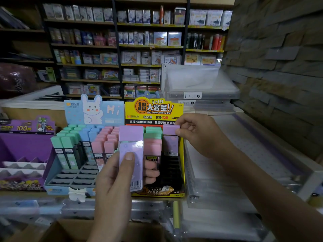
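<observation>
Your left hand [118, 180] holds a purple lead case [131, 151] upright, cap end up, in front of the yellow display box [153, 109]. Your thumb lies flat on the case's front face and your other fingers curl round behind it.

Just to the right, a second purple case [171, 137] stands in the rightmost column of that yellow box. Your right hand [197, 135] pinches its cap between thumb and fingertips. The 2 purple cases are apart, and stacked green and pink cases [153, 138] show between them inside the box.

Just beside the yellow box on its left sits a blue display box [92, 110] with a rabbit card at the back. It holds rows of green, blue and pink cases in its rear half. Further left stands a purple display box [26, 145].

To the right of the yellow box lie stacks of clear plastic sleeves [201, 81], and beyond them rises a stone wall [279, 49]. Shelves [87, 46] packed with stationery fill the background.
</observation>
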`<state>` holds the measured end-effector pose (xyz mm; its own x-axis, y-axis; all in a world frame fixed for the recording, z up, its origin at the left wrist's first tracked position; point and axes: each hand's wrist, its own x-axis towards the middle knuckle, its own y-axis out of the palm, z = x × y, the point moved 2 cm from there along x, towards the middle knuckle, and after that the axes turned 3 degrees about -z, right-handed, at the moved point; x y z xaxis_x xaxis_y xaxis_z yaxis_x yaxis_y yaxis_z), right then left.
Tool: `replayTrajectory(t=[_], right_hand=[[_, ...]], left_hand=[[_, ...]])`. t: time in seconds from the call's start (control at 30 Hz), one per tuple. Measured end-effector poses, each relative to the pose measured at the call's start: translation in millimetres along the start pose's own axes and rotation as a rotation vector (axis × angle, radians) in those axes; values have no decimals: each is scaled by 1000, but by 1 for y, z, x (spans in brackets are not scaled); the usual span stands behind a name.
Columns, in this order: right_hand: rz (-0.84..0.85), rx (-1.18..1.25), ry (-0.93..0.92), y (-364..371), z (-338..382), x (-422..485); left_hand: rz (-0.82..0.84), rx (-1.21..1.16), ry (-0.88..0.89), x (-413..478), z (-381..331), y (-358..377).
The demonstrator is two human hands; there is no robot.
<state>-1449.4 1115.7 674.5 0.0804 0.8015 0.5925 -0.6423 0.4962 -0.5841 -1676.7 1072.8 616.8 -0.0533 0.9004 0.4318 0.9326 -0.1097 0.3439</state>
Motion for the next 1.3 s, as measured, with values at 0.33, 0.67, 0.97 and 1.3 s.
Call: replayTrajectory(t=[0.33, 0.67, 0.97, 1.3], right_hand=[[9, -13, 14, 2, 2, -4], [-14, -288, -159, 3, 10, -5], [62, -359, -135, 3, 7, -8], [-46, -280, -7, -45, 12, -34]], left_hand=[[20, -12, -8, 0, 5, 0], [-1, 50, -55, -1, 6, -3], [68, 64, 54, 2, -14, 11], [190, 265, 116, 41, -32, 35]])
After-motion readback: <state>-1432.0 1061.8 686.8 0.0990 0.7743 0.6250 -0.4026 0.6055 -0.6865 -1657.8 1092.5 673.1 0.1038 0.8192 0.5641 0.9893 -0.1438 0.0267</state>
